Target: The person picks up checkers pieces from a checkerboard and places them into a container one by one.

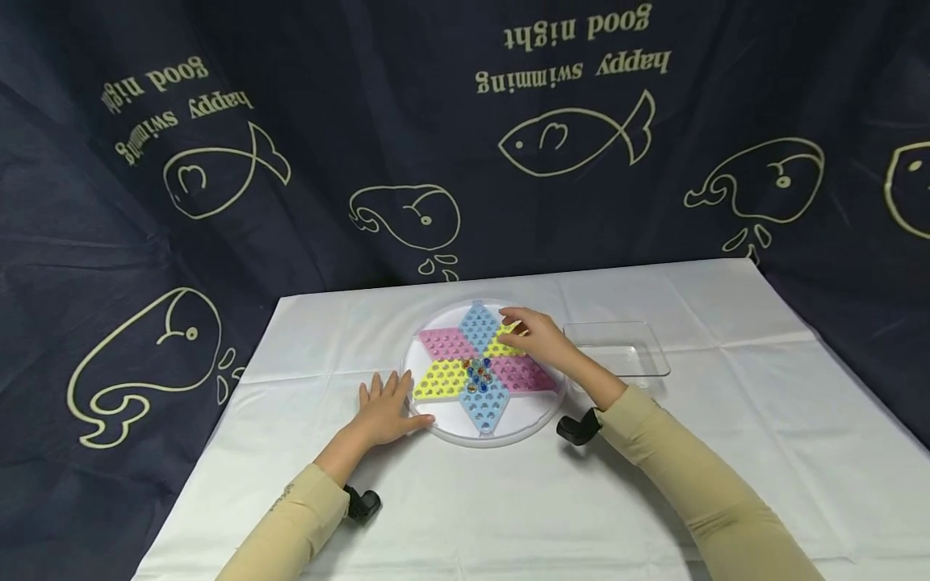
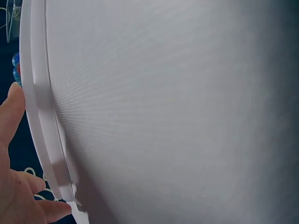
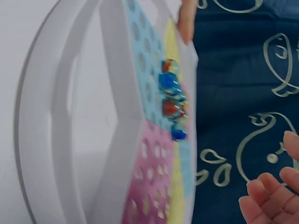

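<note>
Now, left hand: our left hand (image 1: 383,413) lay flat on the white cloth of the table (image 1: 763,420), fingers straight, the thumb touching the near-left rim of the round board (image 1: 523,426); its grip held nothing.
Board: the round white board sat mid-table, a six-pointed star of blue, pink and yellow peg fields set in it.
Marbles: a small cluster of glass marbles (image 1: 476,374) sat in the holes at the star's centre; the right wrist view showed them as blue and red beads (image 3: 171,99).
Right hand: our right hand (image 1: 539,339) hovered over the far-right yellow and pink points, fingers loosely curled; we could not tell whether the grip pinched a marble.
Step in hand: we judged it the placing or lifting of one marble at the right side of the star, the left hand steadying the board.
Next move: it called for a fine fingertip pinch, aimed at a single hole.
Tray: a clear plastic tray (image 1: 617,349) lay just right of the board, partly behind our right forearm.
In the way: we saw nothing between the right hand and the star.
Backdrop: a dark curtain (image 1: 145,202) printed with whales and fish hung behind.
</note>
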Available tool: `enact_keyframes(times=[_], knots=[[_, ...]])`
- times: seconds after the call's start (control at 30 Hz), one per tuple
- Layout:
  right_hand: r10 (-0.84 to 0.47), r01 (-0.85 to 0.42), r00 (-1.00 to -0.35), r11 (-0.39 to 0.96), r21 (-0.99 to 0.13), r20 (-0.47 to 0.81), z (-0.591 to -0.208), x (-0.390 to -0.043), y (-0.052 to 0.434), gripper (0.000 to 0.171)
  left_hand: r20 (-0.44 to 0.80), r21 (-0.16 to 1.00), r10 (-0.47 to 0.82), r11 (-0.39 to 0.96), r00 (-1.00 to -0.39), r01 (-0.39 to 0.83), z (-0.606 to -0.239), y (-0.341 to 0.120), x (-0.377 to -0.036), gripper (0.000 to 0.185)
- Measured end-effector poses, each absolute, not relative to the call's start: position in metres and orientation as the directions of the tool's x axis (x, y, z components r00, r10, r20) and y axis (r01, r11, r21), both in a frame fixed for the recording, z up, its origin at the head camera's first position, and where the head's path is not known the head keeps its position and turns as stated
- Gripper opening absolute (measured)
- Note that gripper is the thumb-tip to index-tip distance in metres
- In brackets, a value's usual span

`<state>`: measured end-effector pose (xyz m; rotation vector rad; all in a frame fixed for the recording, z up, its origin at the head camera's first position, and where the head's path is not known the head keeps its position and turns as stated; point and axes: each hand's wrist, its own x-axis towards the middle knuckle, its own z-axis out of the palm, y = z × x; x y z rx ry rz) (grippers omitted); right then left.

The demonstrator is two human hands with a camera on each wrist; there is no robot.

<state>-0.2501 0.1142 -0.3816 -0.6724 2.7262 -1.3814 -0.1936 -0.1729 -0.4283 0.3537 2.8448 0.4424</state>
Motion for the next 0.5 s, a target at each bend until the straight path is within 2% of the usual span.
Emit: enact_keyframes(times=[0.27,0.5], knots=[[-0.427,-0.318,-0.901,0.537,-0.781,0.074,-0.393,-0.265,0.105,0.041,-0.210,0.363,0.292,0.909,-0.933,0.202,-0.426,-0.170,-0.195,0.097],[-0.504,-0.358,-0.863,0.557,-0.749,0.038,-0.402,-0.270,0.099,0.038,-0.216,0.330,0.274,0.924,-0.937,0.194,-0.424,-0.170,-0.195,0.097]])
